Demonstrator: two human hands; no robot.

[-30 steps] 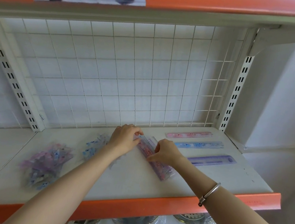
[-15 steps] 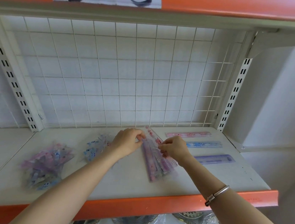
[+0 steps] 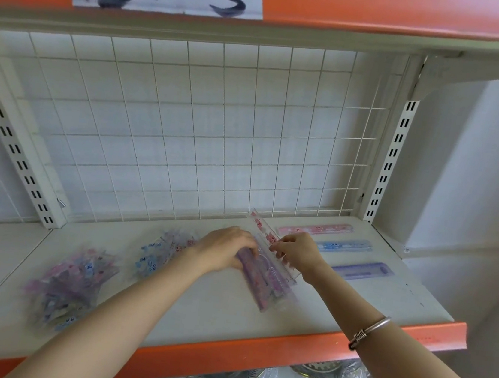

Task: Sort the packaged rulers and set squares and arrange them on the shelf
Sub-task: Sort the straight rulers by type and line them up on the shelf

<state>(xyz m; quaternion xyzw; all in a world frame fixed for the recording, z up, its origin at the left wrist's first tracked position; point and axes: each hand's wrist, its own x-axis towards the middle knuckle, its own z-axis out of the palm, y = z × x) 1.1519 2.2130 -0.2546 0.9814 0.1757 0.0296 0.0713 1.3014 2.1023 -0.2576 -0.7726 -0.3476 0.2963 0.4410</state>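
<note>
Our left hand (image 3: 228,250) holds the ruler pile (image 3: 264,286) down on the shelf (image 3: 195,314) so it cannot slide, while our right hand (image 3: 295,251) pinches one pink ruler (image 3: 263,233) in a narrow grip just above it.

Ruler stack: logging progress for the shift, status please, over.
Left hand holds ruler stack. Right hand pinches pink ruler pack, tilted over stack. Three rulers laid at right; path clear.
</note>
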